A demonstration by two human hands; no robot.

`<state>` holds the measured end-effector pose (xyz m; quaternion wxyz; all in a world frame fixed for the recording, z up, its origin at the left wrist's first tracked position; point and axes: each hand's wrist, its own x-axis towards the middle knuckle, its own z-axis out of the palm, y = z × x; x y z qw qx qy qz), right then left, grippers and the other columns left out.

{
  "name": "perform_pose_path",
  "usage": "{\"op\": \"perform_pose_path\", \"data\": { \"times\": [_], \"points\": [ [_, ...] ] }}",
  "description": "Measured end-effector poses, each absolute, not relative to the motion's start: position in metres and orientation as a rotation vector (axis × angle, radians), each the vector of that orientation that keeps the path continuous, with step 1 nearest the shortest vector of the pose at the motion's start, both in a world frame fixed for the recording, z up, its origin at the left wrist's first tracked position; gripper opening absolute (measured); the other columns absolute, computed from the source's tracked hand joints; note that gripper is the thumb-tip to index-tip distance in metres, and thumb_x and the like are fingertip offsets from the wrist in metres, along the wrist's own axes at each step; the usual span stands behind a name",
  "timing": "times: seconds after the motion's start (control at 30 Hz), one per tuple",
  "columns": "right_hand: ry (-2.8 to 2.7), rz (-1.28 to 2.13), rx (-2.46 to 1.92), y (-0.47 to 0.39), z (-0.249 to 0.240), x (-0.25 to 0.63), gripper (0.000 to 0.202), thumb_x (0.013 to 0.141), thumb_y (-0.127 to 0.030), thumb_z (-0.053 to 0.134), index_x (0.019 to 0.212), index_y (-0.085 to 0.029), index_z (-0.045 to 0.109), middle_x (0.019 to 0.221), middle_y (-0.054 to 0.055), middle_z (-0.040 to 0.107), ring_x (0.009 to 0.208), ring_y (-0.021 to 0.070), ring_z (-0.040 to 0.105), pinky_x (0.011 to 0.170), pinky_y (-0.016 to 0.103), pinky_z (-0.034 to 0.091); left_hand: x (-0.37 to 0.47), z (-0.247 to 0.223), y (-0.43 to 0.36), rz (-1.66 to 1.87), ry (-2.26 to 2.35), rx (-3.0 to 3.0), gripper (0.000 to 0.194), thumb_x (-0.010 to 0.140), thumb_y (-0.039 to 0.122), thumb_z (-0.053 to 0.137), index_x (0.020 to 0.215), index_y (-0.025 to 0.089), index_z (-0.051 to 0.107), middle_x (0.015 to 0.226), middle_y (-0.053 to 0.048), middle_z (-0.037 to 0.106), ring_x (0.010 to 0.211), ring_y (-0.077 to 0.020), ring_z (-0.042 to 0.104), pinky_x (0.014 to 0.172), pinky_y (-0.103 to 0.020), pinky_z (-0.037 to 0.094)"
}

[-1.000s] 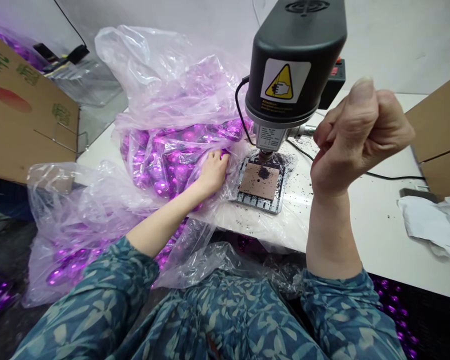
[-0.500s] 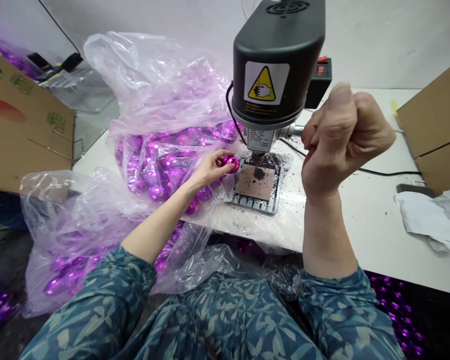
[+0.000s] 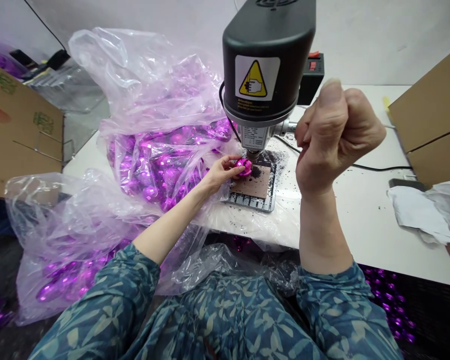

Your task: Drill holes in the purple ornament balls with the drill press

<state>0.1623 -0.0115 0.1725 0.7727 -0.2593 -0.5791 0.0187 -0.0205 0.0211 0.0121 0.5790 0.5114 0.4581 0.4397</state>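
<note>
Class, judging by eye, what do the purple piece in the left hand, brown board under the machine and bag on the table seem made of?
Purple piece: probably coated plastic, possibly glass; shiny, mirror-like facets.
Brown board: perhaps wood or fibreboard; matt surface.
Bag: likely thin plastic film; glossy, translucent, creased.
</note>
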Motion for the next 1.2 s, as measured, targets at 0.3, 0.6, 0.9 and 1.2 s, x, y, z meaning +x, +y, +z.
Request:
{"op": "perform_pose_path", "data": {
  "times": [0.3, 0.6, 0.9, 1.2],
  "points": [
    [-1.263, 0.063, -0.486, -0.012, 0.171, 0.163, 0.058, 0.100, -0.055, 0.058, 0.064, -0.024, 0.025, 0.051, -0.006, 0.028, 0.042, 0.0075, 0.031, 0.049, 0.033, 0.024, -0.010, 0.006, 0.014, 1.023, 1.044, 1.369, 0.066, 0.069, 0.039, 0.100, 0.122, 0.014, 0.072, 0.096, -0.005, 0.078, 0.083, -0.0162, 0.072, 0.078, -0.029, 0.057],
    [-1.266, 0.107, -0.553, -0.010, 0.168, 0.164, 0.064, 0.097, -0.067, 0.056, 0.063, -0.024, 0.023, 0.053, -0.005, 0.024, 0.044, 0.0080, 0.028, 0.051, 0.034, 0.025, 0.002, 0.003, 0.001, 1.004, 1.105, 1.630, 0.060, 0.080, 0.031, 0.093, 0.132, 0.015, 0.067, 0.109, -0.009, 0.079, 0.090, -0.0168, 0.073, 0.080, -0.028, 0.060],
    [-1.279, -0.026, -0.556, -0.014, 0.147, 0.166, 0.067, 0.104, -0.059, 0.053, 0.060, -0.025, 0.016, 0.048, -0.005, 0.018, 0.041, 0.0086, 0.026, 0.046, 0.035, 0.023, -0.001, 0.003, 0.005, 1.002, 1.079, 1.654, 0.059, 0.078, 0.033, 0.096, 0.127, 0.014, 0.069, 0.108, -0.010, 0.079, 0.090, -0.0182, 0.073, 0.081, -0.030, 0.060],
    [-1.236, -0.204, -0.334, -0.002, 0.131, 0.164, 0.059, 0.103, -0.031, 0.056, 0.056, -0.022, 0.022, 0.044, -0.006, 0.021, 0.034, 0.0067, 0.024, 0.036, 0.030, 0.023, 0.000, 0.001, 0.006, 1.020, 1.066, 1.629, 0.058, 0.076, 0.034, 0.096, 0.125, 0.016, 0.070, 0.107, -0.007, 0.078, 0.088, -0.0161, 0.071, 0.080, -0.028, 0.057]
  ]
}}
